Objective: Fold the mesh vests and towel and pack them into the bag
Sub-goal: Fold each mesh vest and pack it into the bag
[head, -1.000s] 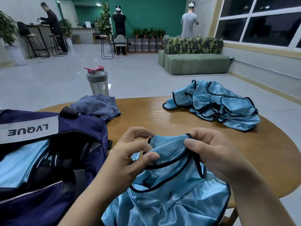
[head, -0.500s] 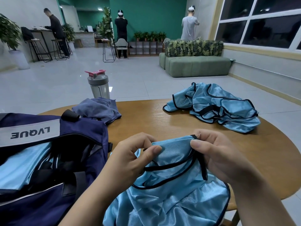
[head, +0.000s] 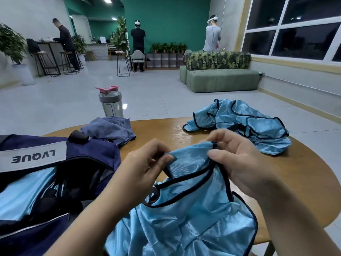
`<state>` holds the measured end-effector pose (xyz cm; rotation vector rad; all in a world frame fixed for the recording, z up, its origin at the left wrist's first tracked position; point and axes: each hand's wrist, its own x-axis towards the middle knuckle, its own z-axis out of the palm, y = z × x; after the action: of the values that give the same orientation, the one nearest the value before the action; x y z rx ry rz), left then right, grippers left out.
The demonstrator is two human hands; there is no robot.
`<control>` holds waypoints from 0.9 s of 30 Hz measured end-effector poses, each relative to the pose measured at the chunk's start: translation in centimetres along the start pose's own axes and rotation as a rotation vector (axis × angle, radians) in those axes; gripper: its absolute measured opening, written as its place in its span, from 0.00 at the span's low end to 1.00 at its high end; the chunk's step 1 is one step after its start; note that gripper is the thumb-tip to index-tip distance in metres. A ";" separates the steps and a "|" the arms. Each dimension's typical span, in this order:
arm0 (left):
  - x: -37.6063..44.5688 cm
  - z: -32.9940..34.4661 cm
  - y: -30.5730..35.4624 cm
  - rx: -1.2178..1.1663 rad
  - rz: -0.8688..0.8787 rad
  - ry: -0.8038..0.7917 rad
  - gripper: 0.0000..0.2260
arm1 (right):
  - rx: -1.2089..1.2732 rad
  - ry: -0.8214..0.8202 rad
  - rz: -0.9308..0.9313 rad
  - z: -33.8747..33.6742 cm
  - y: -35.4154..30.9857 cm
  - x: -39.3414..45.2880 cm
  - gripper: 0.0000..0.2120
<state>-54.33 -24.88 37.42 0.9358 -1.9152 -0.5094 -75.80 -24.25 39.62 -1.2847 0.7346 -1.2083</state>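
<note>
Honestly, head view only: left hand and right hand both pinch the top hem of a blue mesh vest held over the table edge, beside the open bag. It looks slippery, so a loose pinch could drop it floorward or skew the fold.

Single head view, forward-down, close over table.

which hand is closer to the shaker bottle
Left. The left hand sits below and slightly right of the shaker bottle, pinching the vest; the right hand is farther off to the right.
</note>
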 end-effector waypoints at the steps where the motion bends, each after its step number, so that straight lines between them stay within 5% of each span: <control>1: 0.5 -0.4 0.1 0.088 0.005 -0.035 0.04 | -0.081 -0.005 0.016 0.2 -0.6 0.4 0.12; 7: 4.8 -1.9 0.8 0.745 0.050 -0.431 0.07 | -1.314 -0.158 0.128 1.5 -1.7 4.4 0.20; 11: 7.0 -2.4 3.2 0.826 0.114 -0.391 0.07 | -1.654 -0.197 0.097 3.4 -2.7 7.5 0.12; 17: 10.9 -6.5 7.0 0.641 0.106 -0.080 0.07 | -1.270 0.112 -0.204 4.4 -8.2 11.0 0.12; 24: 13.8 -8.9 7.0 0.843 -0.013 -0.238 0.07 | -1.248 -0.002 -0.259 6.1 -10.4 11.9 0.17; 27: 13.6 -9.5 7.2 0.843 0.091 -0.136 0.05 | -1.212 -0.045 -0.291 6.0 -10.7 11.7 0.14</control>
<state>-52.96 -30.71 54.43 1.3401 -2.3200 0.3454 -69.77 -31.89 53.48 -2.4535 1.3678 -0.9146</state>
